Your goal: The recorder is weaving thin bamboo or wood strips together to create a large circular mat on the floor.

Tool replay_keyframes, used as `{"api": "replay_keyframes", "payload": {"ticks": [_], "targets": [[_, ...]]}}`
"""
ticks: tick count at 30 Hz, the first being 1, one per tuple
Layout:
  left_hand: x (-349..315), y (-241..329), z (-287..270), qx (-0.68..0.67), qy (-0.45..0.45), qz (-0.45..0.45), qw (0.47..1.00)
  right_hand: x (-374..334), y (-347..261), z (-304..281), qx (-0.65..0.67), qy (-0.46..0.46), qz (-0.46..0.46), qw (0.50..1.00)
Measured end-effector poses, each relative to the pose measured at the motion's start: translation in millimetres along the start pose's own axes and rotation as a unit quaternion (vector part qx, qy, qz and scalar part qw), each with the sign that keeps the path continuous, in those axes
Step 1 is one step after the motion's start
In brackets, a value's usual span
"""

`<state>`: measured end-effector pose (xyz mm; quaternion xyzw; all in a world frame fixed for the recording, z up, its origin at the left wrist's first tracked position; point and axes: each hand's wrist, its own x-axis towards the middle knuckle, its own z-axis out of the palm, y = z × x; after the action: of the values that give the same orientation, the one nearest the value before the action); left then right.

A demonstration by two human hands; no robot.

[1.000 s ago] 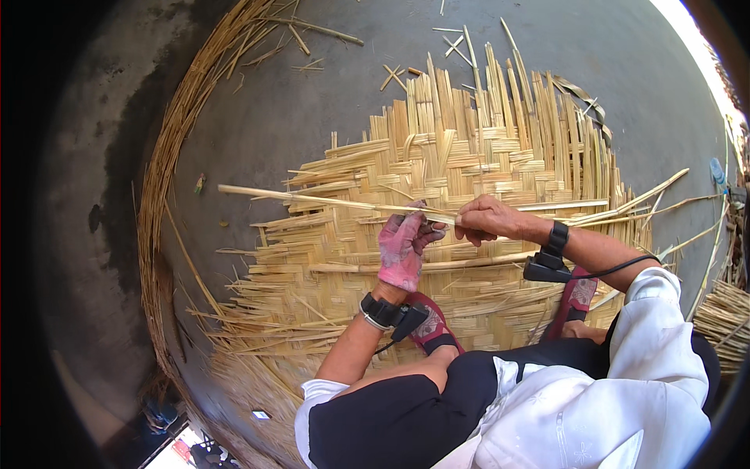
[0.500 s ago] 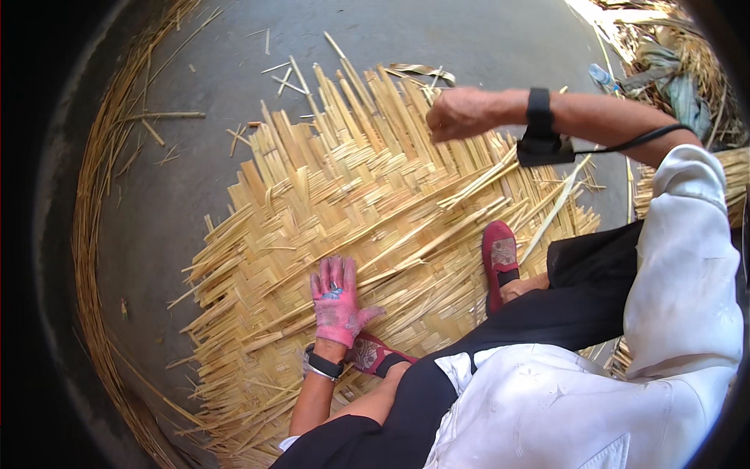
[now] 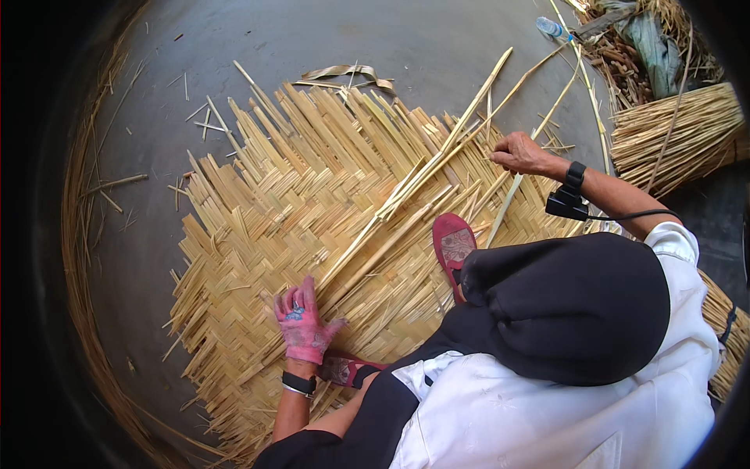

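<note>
A wide mat of pale split-reed strips (image 3: 289, 211), woven in a herringbone pattern, lies in front of me with ragged strip ends around its edge. My left hand (image 3: 305, 328), in a dirty pink glove, rests on the near left part of the weave, fingers forward and thumb out to the side. Long loose strips (image 3: 414, 180) run from beside its fingertips toward the far right, past the mat's edge. Over the right edge is my bare right hand (image 3: 519, 152), fingers closed. A strip passes by it, but what the fingers hold is hidden.
My red shoes (image 3: 455, 241) are on the mat. A tied bundle of reeds (image 3: 676, 133) lies at the right, below a heap of scraps and grey-green cloth (image 3: 652, 55). A plastic bottle (image 3: 549, 27) lies at the far right. Long thin reeds (image 3: 74, 242) curve along the left.
My right hand has moved to the right and lower over the mat. Long strips now slant out past the mat's far right edge. My left hand stays on the weave.
</note>
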<state>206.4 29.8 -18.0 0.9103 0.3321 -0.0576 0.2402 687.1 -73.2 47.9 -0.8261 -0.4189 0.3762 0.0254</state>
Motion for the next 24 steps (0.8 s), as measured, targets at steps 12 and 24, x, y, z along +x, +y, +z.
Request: {"api": "replay_keyframes", "payload": {"ticks": [12, 24], "targets": [[12.6, -7.6, 17.0, -0.025, -0.050, 0.017, 0.998, -2.3, 33.8, 95.0, -0.106, 0.134, -0.288, 0.942], [14.4, -32.6, 1.8, -0.181, -0.022, -0.126, 0.975, 24.1, -2.9, 95.9, -0.208, 0.103, -0.412, 0.881]]}}
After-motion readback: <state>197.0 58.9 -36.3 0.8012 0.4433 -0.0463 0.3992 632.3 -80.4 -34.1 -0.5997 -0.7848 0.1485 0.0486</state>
